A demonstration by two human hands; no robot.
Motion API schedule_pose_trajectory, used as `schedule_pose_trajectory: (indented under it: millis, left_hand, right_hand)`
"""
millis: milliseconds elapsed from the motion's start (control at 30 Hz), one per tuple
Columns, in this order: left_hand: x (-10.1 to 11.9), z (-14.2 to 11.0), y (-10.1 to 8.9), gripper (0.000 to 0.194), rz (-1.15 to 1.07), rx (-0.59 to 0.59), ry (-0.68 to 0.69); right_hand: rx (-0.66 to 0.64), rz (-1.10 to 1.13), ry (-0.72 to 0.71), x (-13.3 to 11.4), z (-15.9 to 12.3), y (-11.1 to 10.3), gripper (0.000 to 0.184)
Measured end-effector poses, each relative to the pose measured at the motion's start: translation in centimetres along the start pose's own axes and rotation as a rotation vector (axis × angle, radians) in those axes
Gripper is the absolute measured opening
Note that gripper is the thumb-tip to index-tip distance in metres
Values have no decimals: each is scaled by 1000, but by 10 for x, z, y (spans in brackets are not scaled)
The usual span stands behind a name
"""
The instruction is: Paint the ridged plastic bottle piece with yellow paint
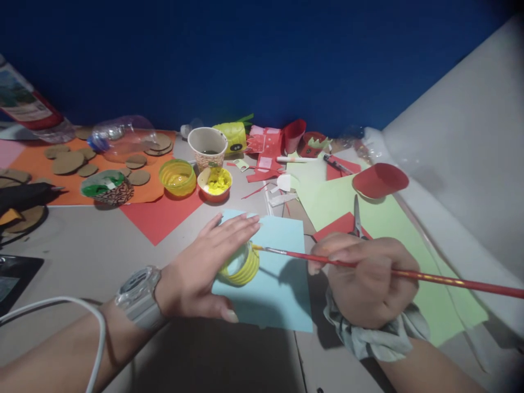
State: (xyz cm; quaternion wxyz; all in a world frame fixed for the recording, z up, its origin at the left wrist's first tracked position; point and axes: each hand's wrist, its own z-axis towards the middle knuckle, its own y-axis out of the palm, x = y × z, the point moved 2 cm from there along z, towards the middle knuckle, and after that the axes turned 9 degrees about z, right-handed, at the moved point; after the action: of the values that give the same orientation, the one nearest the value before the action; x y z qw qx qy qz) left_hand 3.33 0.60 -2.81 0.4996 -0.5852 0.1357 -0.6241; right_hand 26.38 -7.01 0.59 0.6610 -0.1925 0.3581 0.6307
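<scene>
My right hand (368,278) grips a red-handled paintbrush (303,255), its tip at the right rim of a ribbed plastic bottle piece (245,270) streaked with yellow paint. That piece lies on a light blue sheet of paper (286,295). Against its left and far side rests my left hand (213,256), fingers stretched out and thumb apart; part of the piece is hidden beneath it. Beyond the hands stand a small bowl of yellow paint (216,184), a paper cup (207,147) with dark liquid, and another yellow-painted plastic piece (177,178).
Scissors (357,215) lie beside my right hand on red and green paper (380,218). Cardboard discs (69,162) and a green-painted plastic piece (106,187) sit on orange paper (158,188). A white cable (100,333) crosses my left forearm. A blue wall (262,60) closes the back.
</scene>
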Motion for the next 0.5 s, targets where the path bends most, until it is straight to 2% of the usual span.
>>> schedule_pose_trajectory:
  millis: [167, 367, 500]
  left_hand:
    - [1, 0, 0, 107, 5, -20, -9]
    - [0, -1, 0, 108, 17, -13, -7]
    - [2, 0, -1, 107, 2, -23, -8]
  right_hand:
    - [-67, 22, 65, 0, 2, 4, 23]
    - [73, -17, 113, -2, 6, 4, 20]
    - [121, 40, 239, 0, 11, 7, 24]
